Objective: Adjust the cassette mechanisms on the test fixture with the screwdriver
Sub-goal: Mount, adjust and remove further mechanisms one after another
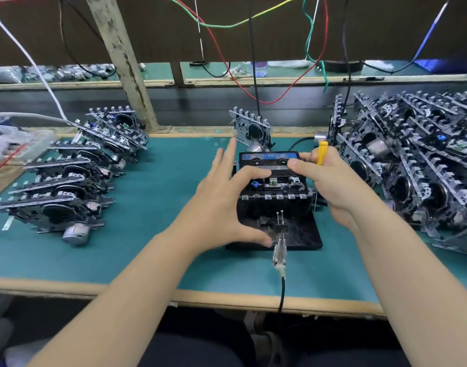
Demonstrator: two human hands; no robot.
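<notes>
Your right hand (330, 181) was curled shut around the yellow screwdriver (321, 152), with its thumb on the cassette (269, 160). Your left hand (224, 197) was spread wide open and held nothing; one finger lay on the cassette mechanism (274, 185). That mechanism sat on the black test fixture (301, 231), in the middle of the green surface (153, 202). It looked stiff but fiddly, with thin metal bits that might bend, so holding it by its edges seemed best.
</notes>
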